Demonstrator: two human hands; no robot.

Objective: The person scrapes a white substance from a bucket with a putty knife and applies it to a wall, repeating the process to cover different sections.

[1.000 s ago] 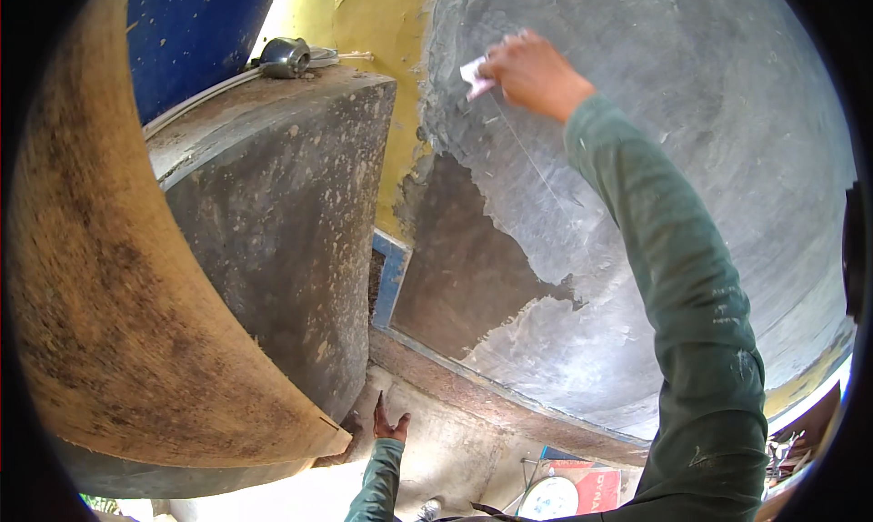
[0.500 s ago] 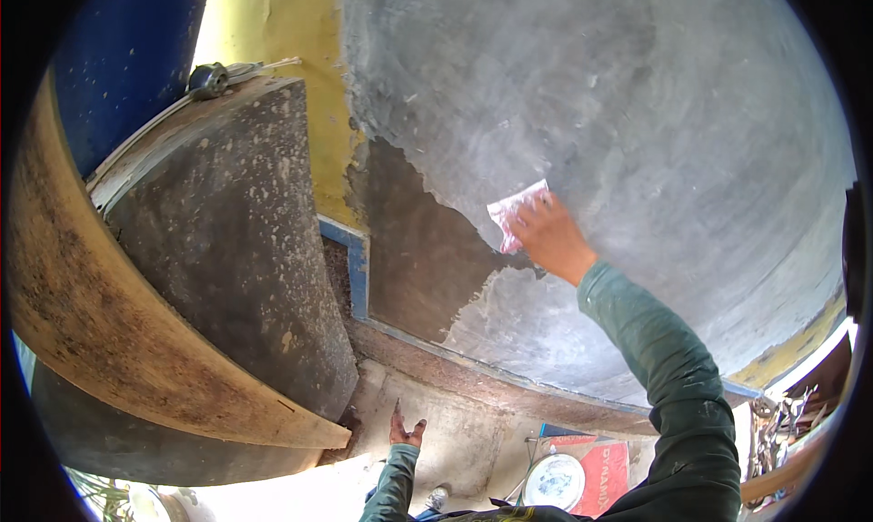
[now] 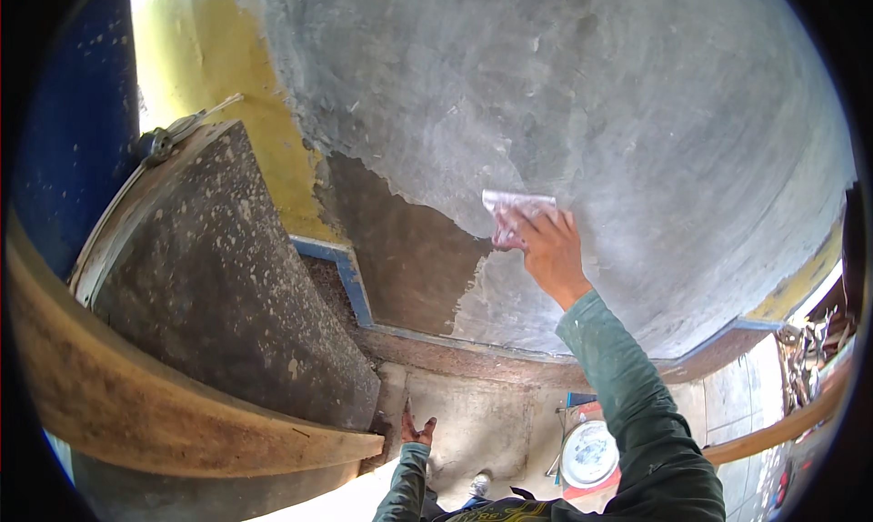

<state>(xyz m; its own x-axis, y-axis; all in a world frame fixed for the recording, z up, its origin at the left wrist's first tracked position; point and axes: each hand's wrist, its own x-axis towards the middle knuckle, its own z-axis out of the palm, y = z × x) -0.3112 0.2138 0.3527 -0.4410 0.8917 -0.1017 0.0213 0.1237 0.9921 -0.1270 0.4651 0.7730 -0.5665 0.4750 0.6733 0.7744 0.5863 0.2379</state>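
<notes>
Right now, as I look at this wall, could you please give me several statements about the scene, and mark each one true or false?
1. The right hand holds a pinkish-white pad. True.
2. The left hand grips the same pad. False: it is low down, apart from the pad.
3. The dark patch on the grey wall is left of the right hand. True.
4. The round white object is left of the left hand. False: it is to the right.
5. The right sleeve is green. True.

Creased green long sleeves [image 3: 627, 381], darker toward the shoulder, dark shirt front [image 3: 514, 511] with yellow print, pale shoe [image 3: 481, 483]
</notes>
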